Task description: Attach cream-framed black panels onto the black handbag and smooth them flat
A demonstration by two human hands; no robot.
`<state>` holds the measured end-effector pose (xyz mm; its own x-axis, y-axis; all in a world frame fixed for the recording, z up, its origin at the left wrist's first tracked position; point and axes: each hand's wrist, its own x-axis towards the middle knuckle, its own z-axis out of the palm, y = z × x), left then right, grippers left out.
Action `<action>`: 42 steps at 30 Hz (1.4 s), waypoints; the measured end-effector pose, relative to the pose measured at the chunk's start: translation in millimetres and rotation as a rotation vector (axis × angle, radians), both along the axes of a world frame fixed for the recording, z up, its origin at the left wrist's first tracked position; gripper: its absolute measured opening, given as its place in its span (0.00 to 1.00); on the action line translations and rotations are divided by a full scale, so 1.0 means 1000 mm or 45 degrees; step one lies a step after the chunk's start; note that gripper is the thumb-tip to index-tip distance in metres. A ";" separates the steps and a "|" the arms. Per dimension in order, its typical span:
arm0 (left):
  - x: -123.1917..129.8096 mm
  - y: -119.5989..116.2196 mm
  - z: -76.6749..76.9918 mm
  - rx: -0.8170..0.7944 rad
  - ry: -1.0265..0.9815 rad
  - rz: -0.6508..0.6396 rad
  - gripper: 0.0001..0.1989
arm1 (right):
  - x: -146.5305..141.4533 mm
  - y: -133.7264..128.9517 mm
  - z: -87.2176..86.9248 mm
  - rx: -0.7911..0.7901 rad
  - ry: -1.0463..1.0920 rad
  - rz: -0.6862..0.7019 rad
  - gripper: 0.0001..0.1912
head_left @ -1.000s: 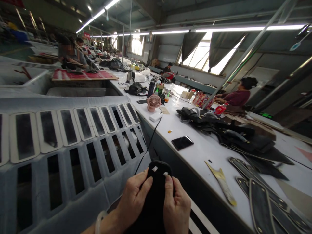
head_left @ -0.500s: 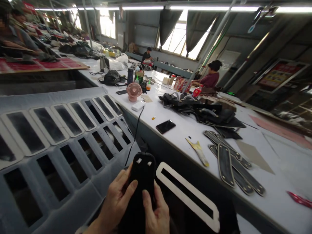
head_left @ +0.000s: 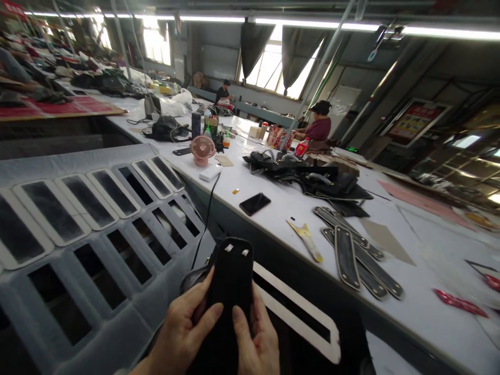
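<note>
Left hand [head_left: 183, 328]: clamped on black panel [head_left: 233, 276] at left edge, thumb slanting inward
Right hand [head_left: 257, 336]: clamped on right edge, thumb lengthwise

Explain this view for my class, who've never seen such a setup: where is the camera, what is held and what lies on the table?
There is no robot: one camera, worn on a person's head, looks forward and down. The left hand and right hand share a grip on a long black piece with two small white patches near its rounded far end. On the white table to the right lie a phone and overlapping dark straps; a pink fan stands further back.
</note>
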<state>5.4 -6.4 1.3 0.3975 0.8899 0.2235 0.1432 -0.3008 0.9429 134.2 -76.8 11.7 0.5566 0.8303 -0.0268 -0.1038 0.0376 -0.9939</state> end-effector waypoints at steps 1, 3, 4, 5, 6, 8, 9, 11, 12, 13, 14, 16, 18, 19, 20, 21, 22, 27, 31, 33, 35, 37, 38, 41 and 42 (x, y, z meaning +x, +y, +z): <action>0.000 0.005 0.008 0.038 -0.005 -0.005 0.25 | 0.002 -0.001 0.004 0.021 0.141 0.009 0.34; 0.003 0.016 0.022 0.107 -0.043 0.016 0.22 | 0.003 -0.004 0.011 0.032 0.361 0.058 0.43; 0.006 0.020 0.027 0.106 -0.083 0.035 0.21 | 0.003 -0.006 0.013 0.023 0.408 0.089 0.47; 0.009 0.023 0.031 0.068 -0.128 0.039 0.22 | 0.003 -0.008 0.014 0.011 0.408 0.113 0.49; 0.013 0.024 0.033 -0.003 -0.175 0.021 0.24 | 0.003 -0.010 0.015 -0.006 0.369 0.124 0.49; 0.020 0.021 0.032 -0.184 -0.281 -0.073 0.29 | 0.004 -0.011 0.016 -0.069 0.226 0.097 0.46; 0.023 0.018 0.030 -0.269 -0.327 -0.132 0.32 | 0.004 -0.010 0.016 -0.108 0.150 0.065 0.44; 0.027 0.009 0.025 -0.382 -0.398 -0.212 0.37 | 0.006 -0.006 0.017 -0.160 0.046 0.006 0.41; 0.027 0.005 0.022 -0.411 -0.427 -0.223 0.38 | 0.006 -0.003 0.017 -0.172 0.035 -0.003 0.41; 0.028 0.003 0.020 -0.434 -0.450 -0.227 0.39 | 0.007 0.000 0.018 -0.176 0.055 0.007 0.41; 0.028 0.001 0.019 -0.453 -0.476 -0.226 0.39 | 0.008 0.003 0.018 -0.177 0.094 0.034 0.42; 0.028 0.001 0.018 -0.479 -0.538 -0.233 0.39 | 0.010 0.009 0.017 -0.176 0.171 0.105 0.43; 0.028 0.003 0.020 -0.477 -0.599 -0.260 0.40 | 0.012 0.015 0.015 -0.156 0.203 0.162 0.43; 0.027 0.003 0.022 -0.467 -0.624 -0.270 0.41 | 0.013 0.018 0.014 -0.141 0.203 0.183 0.43; 0.027 0.004 0.025 -0.462 -0.641 -0.278 0.42 | 0.014 0.020 0.014 -0.134 0.189 0.199 0.43; 0.026 0.003 0.028 -0.470 -0.645 -0.286 0.43 | 0.015 0.022 0.013 -0.137 0.161 0.208 0.43; 0.025 0.003 0.032 -0.489 -0.633 -0.299 0.44 | 0.016 0.023 0.013 -0.149 0.124 0.207 0.42; 0.021 -0.002 0.042 -0.501 -0.542 -0.273 0.46 | 0.017 0.021 0.015 -0.175 -0.048 0.152 0.38; 0.025 -0.004 0.037 -0.534 -0.557 -0.219 0.47 | 0.016 0.018 0.013 -0.159 -0.126 0.149 0.35; 0.027 -0.005 0.034 -0.578 -0.556 -0.209 0.46 | 0.015 0.016 0.010 -0.193 -0.127 0.108 0.33; 0.029 -0.006 0.034 -0.603 -0.553 -0.208 0.44 | 0.014 0.014 0.007 -0.248 -0.112 0.059 0.32; 0.028 -0.006 0.034 -0.602 -0.533 -0.203 0.43 | 0.013 0.012 0.005 -0.268 -0.080 0.050 0.32; 0.028 -0.006 0.034 -0.605 -0.517 -0.196 0.43 | 0.012 0.012 0.004 -0.257 -0.056 0.061 0.33; 0.026 -0.005 0.030 -0.646 -0.450 -0.185 0.43 | 0.009 0.012 0.003 -0.204 0.037 0.104 0.35; 0.025 -0.005 0.029 -0.661 -0.430 -0.183 0.42 | 0.008 0.012 0.003 -0.194 0.062 0.106 0.36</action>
